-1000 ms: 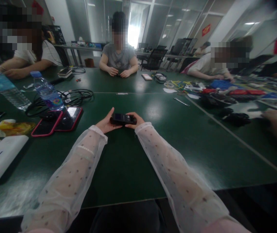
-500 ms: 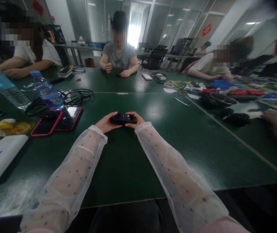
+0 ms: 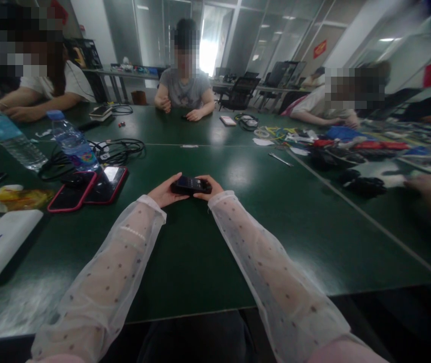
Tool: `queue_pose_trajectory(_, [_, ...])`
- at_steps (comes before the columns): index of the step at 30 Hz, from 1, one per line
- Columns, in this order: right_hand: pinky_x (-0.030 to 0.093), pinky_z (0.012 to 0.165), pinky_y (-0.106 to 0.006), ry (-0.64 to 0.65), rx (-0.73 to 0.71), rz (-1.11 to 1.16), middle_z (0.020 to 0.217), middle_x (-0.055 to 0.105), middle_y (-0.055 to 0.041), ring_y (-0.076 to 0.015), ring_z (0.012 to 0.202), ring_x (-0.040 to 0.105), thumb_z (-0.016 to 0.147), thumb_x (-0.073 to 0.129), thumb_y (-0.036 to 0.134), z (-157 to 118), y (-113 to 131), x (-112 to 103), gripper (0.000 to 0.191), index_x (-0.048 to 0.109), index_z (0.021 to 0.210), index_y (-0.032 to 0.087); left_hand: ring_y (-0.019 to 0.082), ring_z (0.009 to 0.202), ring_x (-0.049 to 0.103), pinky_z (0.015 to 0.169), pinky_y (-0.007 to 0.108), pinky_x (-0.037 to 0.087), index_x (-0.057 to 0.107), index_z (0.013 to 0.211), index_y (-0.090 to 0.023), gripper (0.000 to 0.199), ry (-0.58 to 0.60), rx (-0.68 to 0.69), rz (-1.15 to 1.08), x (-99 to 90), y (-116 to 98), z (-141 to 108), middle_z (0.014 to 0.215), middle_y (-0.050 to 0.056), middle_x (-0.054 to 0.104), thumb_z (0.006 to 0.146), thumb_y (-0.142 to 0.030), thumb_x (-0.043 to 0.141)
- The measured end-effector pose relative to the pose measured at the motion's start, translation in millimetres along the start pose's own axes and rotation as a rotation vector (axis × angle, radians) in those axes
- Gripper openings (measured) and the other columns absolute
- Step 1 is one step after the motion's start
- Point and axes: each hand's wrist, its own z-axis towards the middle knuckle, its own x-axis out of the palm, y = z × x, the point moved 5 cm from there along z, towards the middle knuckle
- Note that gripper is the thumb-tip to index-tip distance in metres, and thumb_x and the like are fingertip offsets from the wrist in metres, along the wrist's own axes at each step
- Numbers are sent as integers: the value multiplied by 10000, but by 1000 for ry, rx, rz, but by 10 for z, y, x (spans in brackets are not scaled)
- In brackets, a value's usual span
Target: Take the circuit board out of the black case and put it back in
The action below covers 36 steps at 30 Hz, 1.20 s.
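Between my two hands is a small black handheld device with a lit screen (image 3: 187, 185), held low over the green table (image 3: 196, 252). My left hand (image 3: 167, 191) grips its left end, with the thumb on top and the fingers beneath. Around its right end my right hand (image 3: 208, 187) is closed, and the fingers cover part of that end. Small white text or icons show on the screen, too small to read. The exact kind of device cannot be made out. Sheer white dotted sleeves cover both my forearms.
Left of my hands lie two red-cased phones (image 3: 104, 186), a water bottle (image 3: 73, 138), a larger bottle (image 3: 9, 133), black cables (image 3: 124, 147) and a white power bank (image 3: 5, 247). Tangled cables and parts (image 3: 336, 143) lie to the right, near tweezers (image 3: 280, 160). Several people sit around the table.
My hands and the black device have stayed almost in place, with the right hand shifted very slightly left. The view has turned a little.
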Motion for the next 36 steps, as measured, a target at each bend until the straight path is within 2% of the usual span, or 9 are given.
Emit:
queue_pose_trajectory(5, [505, 881, -433, -6, -3, -3, 1124, 619, -75, -239, 974, 615, 624, 799, 364, -14, 30, 1, 624, 547, 1180, 232, 272, 1017, 658, 874, 408, 570, 546, 1211, -134, 455, 43, -18, -8, 3, 5, 2, 1088, 153, 662, 838, -363, 674])
queue_pose_trajectory(10, [504, 881, -424, -34, -33, 16, 1113, 623, -62, -232, 967, 612, 624, 789, 366, -26, 59, 20, 609, 543, 1169, 247, 266, 994, 662, 858, 407, 574, 548, 1208, -132, 444, 32, -18, -7, -7, 12, 20, 1076, 147, 662, 848, -368, 659])
queue_pose_trajectory(23, [515, 864, -428, -7, -6, -4, 1126, 621, -67, -236, 975, 611, 628, 788, 384, -24, 61, 22, 617, 537, 1176, 254, 281, 1103, 619, 921, 418, 542, 506, 1284, -143, 530, 26, -23, 1, -6, 10, -1, 1174, 175, 627, 837, -379, 667])
queue_pose_trajectory(36, [506, 889, -437, 0, 8, 4, 1112, 625, -57, -234, 972, 619, 622, 798, 360, -20, 63, 10, 617, 541, 1174, 261, 280, 1105, 625, 909, 427, 548, 468, 1331, -168, 541, -2, -20, -10, -3, 7, -3, 1184, 173, 631, 855, -349, 650])
